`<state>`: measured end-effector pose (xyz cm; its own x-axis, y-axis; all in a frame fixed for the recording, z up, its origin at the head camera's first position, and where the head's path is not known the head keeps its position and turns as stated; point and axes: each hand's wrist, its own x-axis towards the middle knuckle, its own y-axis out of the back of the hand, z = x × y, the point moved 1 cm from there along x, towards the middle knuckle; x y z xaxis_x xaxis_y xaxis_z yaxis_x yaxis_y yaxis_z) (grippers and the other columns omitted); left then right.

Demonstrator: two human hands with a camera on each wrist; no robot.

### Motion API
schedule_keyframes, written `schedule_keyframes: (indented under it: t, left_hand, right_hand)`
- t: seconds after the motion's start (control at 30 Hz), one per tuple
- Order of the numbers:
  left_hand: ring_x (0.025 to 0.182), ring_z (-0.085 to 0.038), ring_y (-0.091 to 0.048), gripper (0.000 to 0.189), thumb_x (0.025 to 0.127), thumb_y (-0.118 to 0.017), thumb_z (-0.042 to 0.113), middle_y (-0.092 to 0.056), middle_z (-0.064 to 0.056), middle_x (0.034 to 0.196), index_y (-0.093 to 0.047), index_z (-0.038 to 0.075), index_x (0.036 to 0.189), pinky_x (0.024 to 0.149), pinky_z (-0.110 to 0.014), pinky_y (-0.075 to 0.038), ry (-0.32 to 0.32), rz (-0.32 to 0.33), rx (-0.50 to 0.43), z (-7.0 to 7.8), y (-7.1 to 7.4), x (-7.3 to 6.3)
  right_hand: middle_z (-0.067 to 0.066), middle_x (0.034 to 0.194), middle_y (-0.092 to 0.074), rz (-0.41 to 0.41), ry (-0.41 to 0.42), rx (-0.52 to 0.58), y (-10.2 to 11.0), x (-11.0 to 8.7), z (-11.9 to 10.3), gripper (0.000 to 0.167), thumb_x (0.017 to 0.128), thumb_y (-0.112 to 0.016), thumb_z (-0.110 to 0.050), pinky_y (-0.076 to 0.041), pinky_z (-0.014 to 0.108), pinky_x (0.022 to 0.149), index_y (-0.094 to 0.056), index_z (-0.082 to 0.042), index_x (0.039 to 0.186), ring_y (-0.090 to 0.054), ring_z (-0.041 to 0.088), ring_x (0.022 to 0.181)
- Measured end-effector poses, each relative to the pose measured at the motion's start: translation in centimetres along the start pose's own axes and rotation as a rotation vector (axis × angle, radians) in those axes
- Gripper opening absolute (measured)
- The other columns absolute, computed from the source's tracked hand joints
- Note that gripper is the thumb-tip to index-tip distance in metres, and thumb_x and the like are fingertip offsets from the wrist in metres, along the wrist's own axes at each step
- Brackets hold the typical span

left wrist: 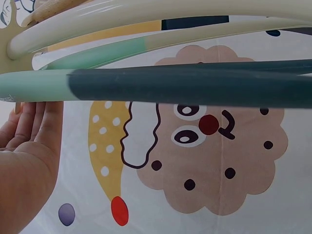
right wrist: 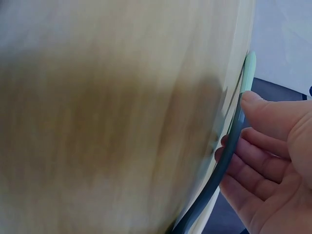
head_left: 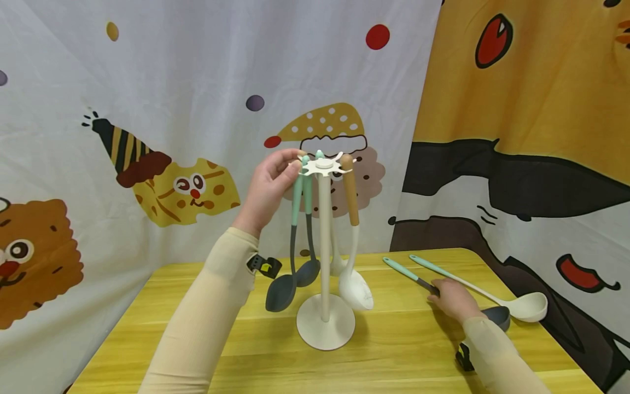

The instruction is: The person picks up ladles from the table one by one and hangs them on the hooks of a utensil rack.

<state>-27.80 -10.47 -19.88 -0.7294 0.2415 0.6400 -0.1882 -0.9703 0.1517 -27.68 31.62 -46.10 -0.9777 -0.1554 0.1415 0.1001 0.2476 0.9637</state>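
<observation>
My left hand is at the top of a cream utensil stand. Its thumb and fingers pinch the upper end of a green-handled dark grey spoon hanging on the left side. In the left wrist view the fingers reach behind that green handle. On the table at right, my right hand grips a dark grey ladle by its shaft, just below the green handle. The right wrist view shows the thumb on the ladle's shaft with fingers curled on the other side.
Also hanging from the stand are another dark spoon, a white spoon with a brown handle, and a pale utensil behind. A cream ladle with a green handle lies beyond my right hand. Behind the wooden table hangs a cartoon-print curtain.
</observation>
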Motion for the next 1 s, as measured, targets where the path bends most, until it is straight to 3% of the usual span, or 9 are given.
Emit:
schedule_keyframes:
  t: [0.33, 1.0]
  left_hand:
    - [0.099, -0.02, -0.06, 0.032, 0.102, -0.054, 0.018, -0.064, -0.01, 0.112, -0.057, -0.001, 0.128, 0.093, -0.034, -0.052, -0.006, -0.001, 0.003, -0.05, -0.03, -0.01]
    - [0.098, -0.019, -0.06, 0.032, 0.102, -0.054, 0.017, -0.064, -0.009, 0.111, -0.057, -0.002, 0.128, 0.092, -0.033, -0.052, -0.005, 0.0, 0.005, 0.06, 0.04, -0.01]
  right_hand:
    - [0.012, 0.085, -0.064, 0.009, -0.097, 0.021, 0.05, 0.08, -0.39, 0.013, 0.087, -0.074, -0.008, -0.051, 0.05, 0.072, -0.069, 0.0, 0.097, -0.062, 0.033, 0.079]
    - [0.011, 0.087, -0.066, -0.045, -0.154, 0.057, 0.29, 0.35, -0.88, 0.005, 0.087, -0.071, -0.003, -0.05, 0.05, 0.071, -0.07, -0.003, 0.092, -0.061, 0.03, 0.078]
